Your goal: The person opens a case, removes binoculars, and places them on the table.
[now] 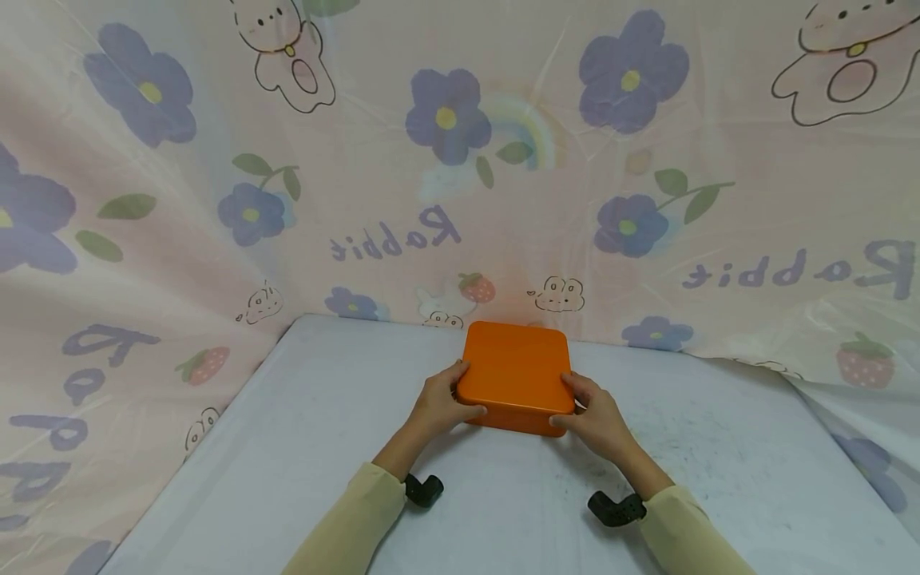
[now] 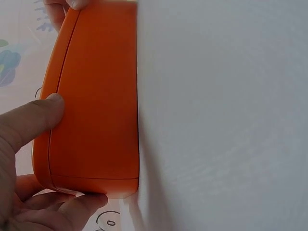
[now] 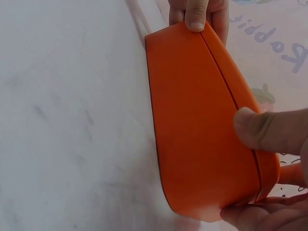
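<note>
An orange box (image 1: 514, 367) with rounded corners and a lid seam stands on the white table, near its back edge. My left hand (image 1: 440, 399) grips the box's left front corner, thumb on the front face and fingers along the left side. At the opposite corner my right hand (image 1: 595, 415) holds it the same way. In the left wrist view the left thumb (image 2: 41, 115) presses at the seam between lid and body. The right thumb (image 3: 262, 129) lies across that seam in the right wrist view. The lid is on, so the inside is hidden.
The white table (image 1: 302, 447) reaches back to a pink curtain (image 1: 517, 192) printed with flowers and rabbits, which also hangs along the left side. Dark smudges mark the tabletop on the right. A black wrist mount (image 1: 424, 490) sits at the left cuff, another (image 1: 615, 508) at the right.
</note>
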`<state>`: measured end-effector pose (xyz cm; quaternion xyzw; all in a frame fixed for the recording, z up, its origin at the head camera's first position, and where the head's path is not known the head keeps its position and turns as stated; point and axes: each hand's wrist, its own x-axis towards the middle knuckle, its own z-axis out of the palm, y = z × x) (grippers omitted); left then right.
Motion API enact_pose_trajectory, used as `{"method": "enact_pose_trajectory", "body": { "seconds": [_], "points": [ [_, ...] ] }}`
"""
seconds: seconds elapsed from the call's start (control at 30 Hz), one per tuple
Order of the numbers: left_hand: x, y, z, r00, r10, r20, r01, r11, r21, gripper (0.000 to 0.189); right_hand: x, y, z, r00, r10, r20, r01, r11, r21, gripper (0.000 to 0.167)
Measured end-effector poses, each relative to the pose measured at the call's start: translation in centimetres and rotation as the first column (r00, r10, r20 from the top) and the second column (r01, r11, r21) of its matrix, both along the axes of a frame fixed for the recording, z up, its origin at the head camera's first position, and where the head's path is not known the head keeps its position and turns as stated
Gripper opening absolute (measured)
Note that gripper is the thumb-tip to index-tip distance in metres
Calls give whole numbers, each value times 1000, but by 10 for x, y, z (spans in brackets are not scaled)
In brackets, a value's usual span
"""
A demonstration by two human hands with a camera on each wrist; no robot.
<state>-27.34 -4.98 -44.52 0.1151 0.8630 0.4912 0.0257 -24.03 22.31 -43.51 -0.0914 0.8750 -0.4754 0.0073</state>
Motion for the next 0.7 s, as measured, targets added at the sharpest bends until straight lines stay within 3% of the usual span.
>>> {"method": "enact_pose_trajectory", "body": {
  "seconds": [0.7],
  "points": [
    [0, 2, -2, 1000, 3, -24, -4, 1000, -26, 89, -1, 4, -3, 999, 32, -22, -32, 999, 24, 80]
  ]
}}
